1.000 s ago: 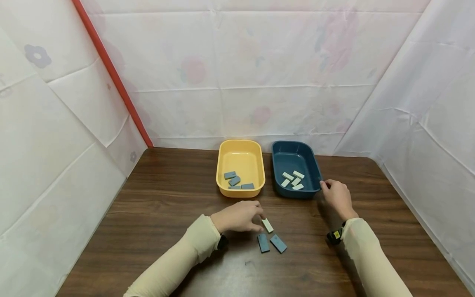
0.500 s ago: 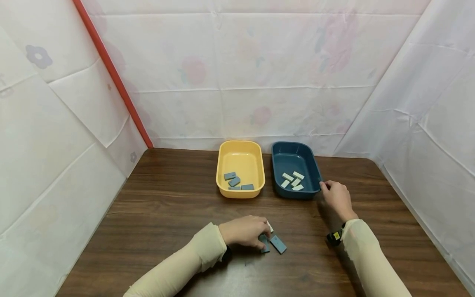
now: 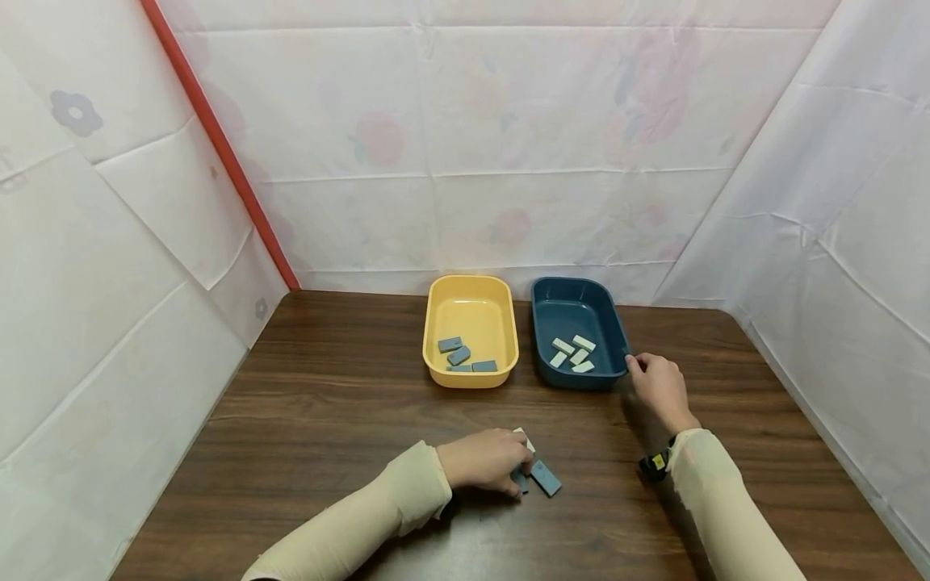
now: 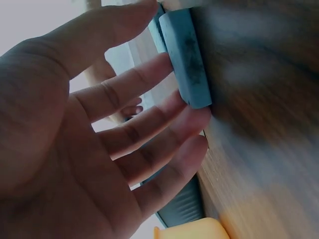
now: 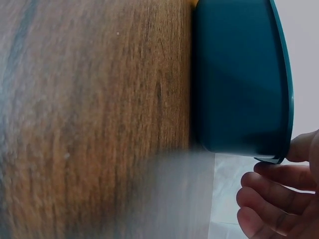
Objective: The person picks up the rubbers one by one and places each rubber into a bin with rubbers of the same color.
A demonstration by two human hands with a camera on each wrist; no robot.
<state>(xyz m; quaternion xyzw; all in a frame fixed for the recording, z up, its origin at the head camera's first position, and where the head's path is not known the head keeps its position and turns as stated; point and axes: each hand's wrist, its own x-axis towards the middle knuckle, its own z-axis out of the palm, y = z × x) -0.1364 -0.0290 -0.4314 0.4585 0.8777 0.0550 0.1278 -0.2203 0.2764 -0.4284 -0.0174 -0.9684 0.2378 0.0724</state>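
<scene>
My left hand point(image 3: 485, 461) is low over the table, its thumb and fingertips around a blue-grey rectangular block point(image 3: 520, 480) that it partly covers. The left wrist view has the block point(image 4: 185, 59) flat against the wood, fingertips right at its side and end, fingers spread. A second blue-grey block point(image 3: 546, 478) lies just right of the fingers; a cream block point(image 3: 525, 439) shows beyond them. With thumb and index finger, my right hand point(image 3: 659, 389) pinches the rim of the dark blue bin point(image 3: 543, 323); the right wrist view shows this grip at the bin's corner.
Left of the blue bin stands a yellow bin point(image 3: 508, 323) holding several blue-grey blocks point(image 3: 459, 355). Several cream blocks point(image 3: 579, 356) lie in the blue bin. A white patterned sheet point(image 3: 465, 145) hangs behind and at both sides of the wooden table point(image 3: 305, 403).
My left hand has moved from the cream block toward me and slightly right, down around the nearer blue-grey block. My right hand keeps its pinch on the blue bin's rim.
</scene>
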